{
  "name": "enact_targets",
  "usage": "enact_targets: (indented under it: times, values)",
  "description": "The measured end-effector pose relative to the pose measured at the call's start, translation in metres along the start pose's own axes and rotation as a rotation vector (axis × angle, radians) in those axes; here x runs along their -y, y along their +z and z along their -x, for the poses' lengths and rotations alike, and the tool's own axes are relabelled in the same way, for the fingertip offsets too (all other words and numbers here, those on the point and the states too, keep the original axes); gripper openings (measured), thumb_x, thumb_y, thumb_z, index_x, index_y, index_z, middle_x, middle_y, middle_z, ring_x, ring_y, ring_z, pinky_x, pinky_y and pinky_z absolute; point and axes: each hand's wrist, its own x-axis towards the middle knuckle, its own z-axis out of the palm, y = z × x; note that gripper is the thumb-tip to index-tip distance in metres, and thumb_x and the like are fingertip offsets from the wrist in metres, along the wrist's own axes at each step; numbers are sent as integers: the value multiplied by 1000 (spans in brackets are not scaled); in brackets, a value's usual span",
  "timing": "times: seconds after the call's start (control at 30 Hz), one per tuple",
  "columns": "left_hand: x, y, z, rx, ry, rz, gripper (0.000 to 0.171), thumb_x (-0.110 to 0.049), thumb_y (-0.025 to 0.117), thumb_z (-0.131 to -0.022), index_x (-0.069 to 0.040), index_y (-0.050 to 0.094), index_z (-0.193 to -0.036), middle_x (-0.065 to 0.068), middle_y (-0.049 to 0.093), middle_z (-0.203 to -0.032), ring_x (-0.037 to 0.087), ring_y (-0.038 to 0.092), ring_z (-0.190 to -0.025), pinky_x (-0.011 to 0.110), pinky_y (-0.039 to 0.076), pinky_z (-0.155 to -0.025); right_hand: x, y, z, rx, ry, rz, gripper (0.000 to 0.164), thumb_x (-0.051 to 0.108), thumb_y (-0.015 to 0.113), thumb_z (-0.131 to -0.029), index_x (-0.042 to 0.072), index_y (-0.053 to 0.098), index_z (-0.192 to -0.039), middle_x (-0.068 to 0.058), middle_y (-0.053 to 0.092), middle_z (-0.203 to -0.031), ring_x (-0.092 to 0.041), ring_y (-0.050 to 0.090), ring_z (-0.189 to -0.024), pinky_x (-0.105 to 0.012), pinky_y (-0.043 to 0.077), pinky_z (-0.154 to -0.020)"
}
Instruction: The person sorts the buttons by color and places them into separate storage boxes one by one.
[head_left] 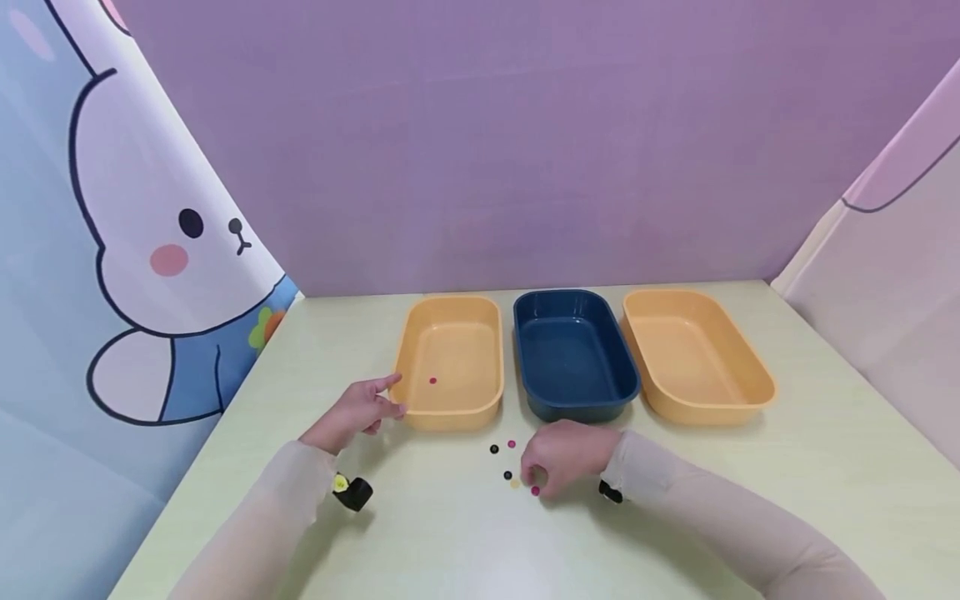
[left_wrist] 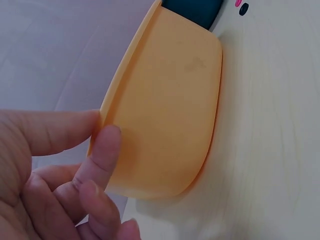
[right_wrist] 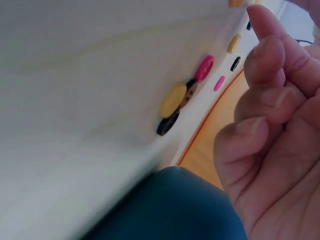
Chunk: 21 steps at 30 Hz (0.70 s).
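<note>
My left hand [head_left: 360, 410] pinches the rim of the left yellow tray [head_left: 491, 367], with the thumb on the edge and the index finger against the outer wall. A pink button [head_left: 432, 381] lies inside that tray. Over the table, my right hand [head_left: 566, 454] is curled, its thumb and index fingertips pinching a pink button [head_left: 535, 491]. Close to its left lie two black buttons [head_left: 494, 449], a pink button [head_left: 512, 444] and a yellow button [head_left: 514, 483]. The right wrist view shows a cluster under that hand, with a brown button [right_wrist: 189, 94] among them, hidden from the head view.
A dark blue tray [head_left: 573, 404] stands in the middle, just beyond my right hand. To its right is another yellow tray [head_left: 701, 410]. The light table [head_left: 435, 533] ends at a purple backdrop [head_left: 480, 167], and a rabbit-print cloth [head_left: 150, 292] hangs on the left.
</note>
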Motion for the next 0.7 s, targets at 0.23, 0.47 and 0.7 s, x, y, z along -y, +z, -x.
enact_targets:
  times: [0.23,0.47,0.7]
  values:
    - [6,2,-3,-34,42,-32,62,-14,63,-93,-4,35,-147,1,67,-77,13,36,-49,23,34,-51,9,1,-3,-23,-18,151,12,17,74,-74,26,67,-72,20,54,-69,2,48,-64,-16,41,-62]
    - [10,4,-4,-56,138,-112,66,-13,63,-93,2,28,-148,3,65,-74,16,47,-60,23,39,-55,11,5,-3,-84,-62,318,16,20,74,-72,29,64,-65,20,51,-63,4,47,-60,-16,38,-56]
    - [8,3,-3,-58,138,-109,69,-14,64,-93,1,26,-149,6,65,-77,15,46,-61,25,41,-60,11,3,-2,-112,-71,319,18,18,73,-71,26,60,-62,19,47,-61,2,43,-57,-16,37,-54]
